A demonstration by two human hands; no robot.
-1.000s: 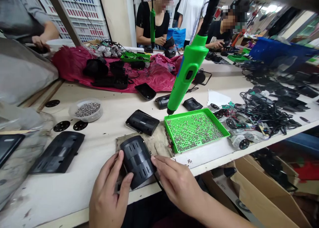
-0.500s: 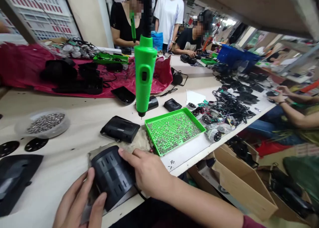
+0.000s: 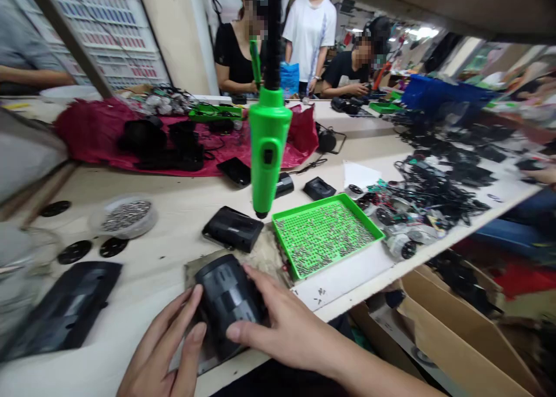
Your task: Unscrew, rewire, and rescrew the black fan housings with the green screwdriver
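The left hand (image 3: 167, 348) and right hand (image 3: 282, 322) hold the black case (image 3: 228, 301) between them; it is over a pad (image 3: 266, 255) near the desk (image 3: 139, 310) edge; a green driver (image 3: 269, 154) hangs beyond.

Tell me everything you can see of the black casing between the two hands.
The black casing is a curved, slightly shiny shell, plastic by its look, with faint slots across its side. It sits on or over a worn pad near the front edge of the table, curved face toward the camera. The left hand has fingers at its left edge; the right hand lays its thumb on the front. Its underside is hidden.
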